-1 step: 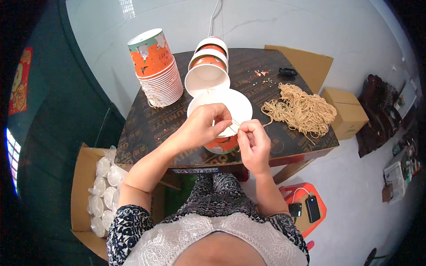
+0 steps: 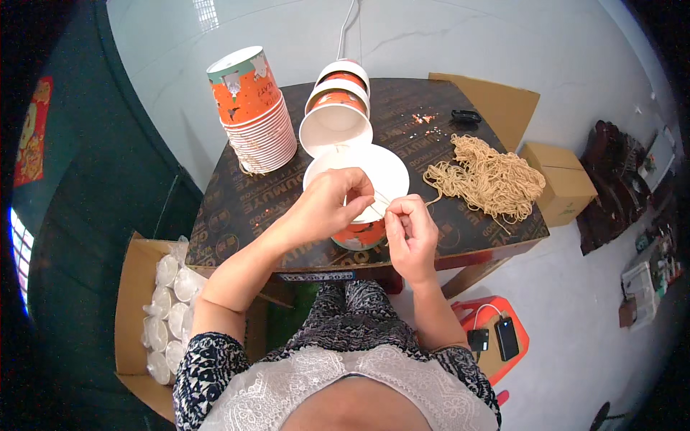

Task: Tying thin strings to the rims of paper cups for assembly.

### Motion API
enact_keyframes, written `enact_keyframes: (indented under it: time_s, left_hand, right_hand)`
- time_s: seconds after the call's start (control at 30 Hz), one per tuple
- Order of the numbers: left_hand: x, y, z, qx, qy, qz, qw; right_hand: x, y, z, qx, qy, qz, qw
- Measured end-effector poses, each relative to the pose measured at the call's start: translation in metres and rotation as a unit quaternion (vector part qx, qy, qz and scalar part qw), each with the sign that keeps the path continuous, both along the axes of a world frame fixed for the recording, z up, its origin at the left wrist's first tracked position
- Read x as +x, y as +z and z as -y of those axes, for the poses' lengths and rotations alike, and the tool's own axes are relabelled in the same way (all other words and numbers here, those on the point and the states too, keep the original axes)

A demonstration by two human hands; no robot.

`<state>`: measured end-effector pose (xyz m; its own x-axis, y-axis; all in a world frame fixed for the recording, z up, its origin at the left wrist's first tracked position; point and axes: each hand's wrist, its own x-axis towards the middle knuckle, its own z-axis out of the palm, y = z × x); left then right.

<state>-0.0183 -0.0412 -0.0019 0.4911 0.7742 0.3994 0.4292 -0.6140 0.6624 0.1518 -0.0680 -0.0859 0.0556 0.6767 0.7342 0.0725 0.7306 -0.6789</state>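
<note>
My left hand (image 2: 335,202) and my right hand (image 2: 412,235) meet above the near rim of a paper bucket (image 2: 389,169). Both are closed in a pinch on a thin tan string (image 2: 382,199), drawn between the fingertips. The bucket stands near the table's front edge, white inside, with an orange printed outside showing below my hands. Its left rim is partly covered by my left hand. To the right lies a loose heap of tan string (image 2: 496,179), and a strand runs from it toward my right hand.
Behind the bucket, several more buckets (image 2: 336,129) lie on their sides on the dark table (image 2: 280,205). A tall upside-down stack (image 2: 260,133) rises at the left. A black object (image 2: 466,116) and crumbs lie at the back right. Cartons (image 2: 562,179) flank the table; an orange stool (image 2: 523,336) holds a phone.
</note>
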Motion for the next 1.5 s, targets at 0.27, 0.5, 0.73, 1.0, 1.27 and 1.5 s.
enact_keyframes:
  time_s: [0.27, 0.5, 0.73, 1.0, 1.27, 1.5]
  left_hand:
    - [-0.006, -0.002, 0.017, 0.144, -0.056, -0.12, 0.981]
    - [-0.006, -0.003, 0.019, 0.119, -0.082, -0.094, 0.985]
    - [-0.001, -0.006, 0.01, 0.123, -0.079, -0.052, 0.988]
    - [0.008, -0.015, 0.005, 0.106, -0.057, -0.01, 0.993]
    - [0.004, -0.01, 0.016, 0.185, -0.048, -0.069, 0.979]
    - [0.007, -0.018, 0.014, 0.183, -0.053, -0.066, 0.979]
  right_hand:
    - [-0.008, -0.011, 0.002, -0.015, -0.076, -0.023, 0.997]
    - [-0.01, -0.01, 0.006, -0.024, -0.096, -0.023, 0.995]
    - [-0.006, 0.003, 0.016, 0.023, -0.144, 0.07, 0.987]
    - [-0.003, -0.008, 0.014, -0.049, -0.024, -0.053, 0.997]
    - [-0.004, -0.006, 0.019, -0.146, 0.023, -0.128, 0.981]
    - [-0.004, -0.007, 0.016, -0.118, 0.001, -0.111, 0.987]
